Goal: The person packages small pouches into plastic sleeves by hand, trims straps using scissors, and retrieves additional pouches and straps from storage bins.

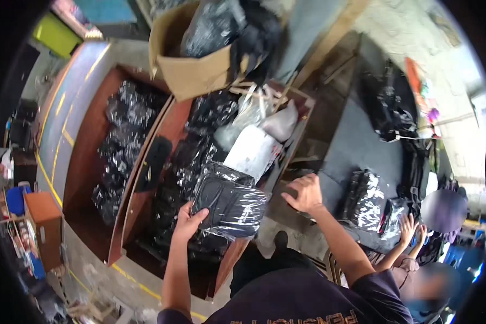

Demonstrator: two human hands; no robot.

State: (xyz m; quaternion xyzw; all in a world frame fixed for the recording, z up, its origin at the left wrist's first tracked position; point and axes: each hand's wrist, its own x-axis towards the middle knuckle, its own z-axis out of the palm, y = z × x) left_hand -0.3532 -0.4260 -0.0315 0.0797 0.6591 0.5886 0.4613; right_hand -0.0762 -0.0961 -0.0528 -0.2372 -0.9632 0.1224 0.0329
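Note:
A black bag in clear plastic wrap [235, 205] hangs over the near part of a reddish-brown bin [235, 259]. My left hand [189, 220] holds it by its left edge, thumb on top. To the right of the bag, my right hand [306, 193] is in the air, touching nothing, with its fingers apart and partly curled. Under and behind the held bag, the bin contains many wrapped black packages [191, 154] and a white sheet or packet [252, 152].
Another brown bin [86, 156] with wrapped packages stands left. A cardboard box [194, 75] sits at the bins' far end. On the right, a dark table [362, 140] bears wrapped packages [364, 200]. A co-worker's hands [410, 231] are at its near end.

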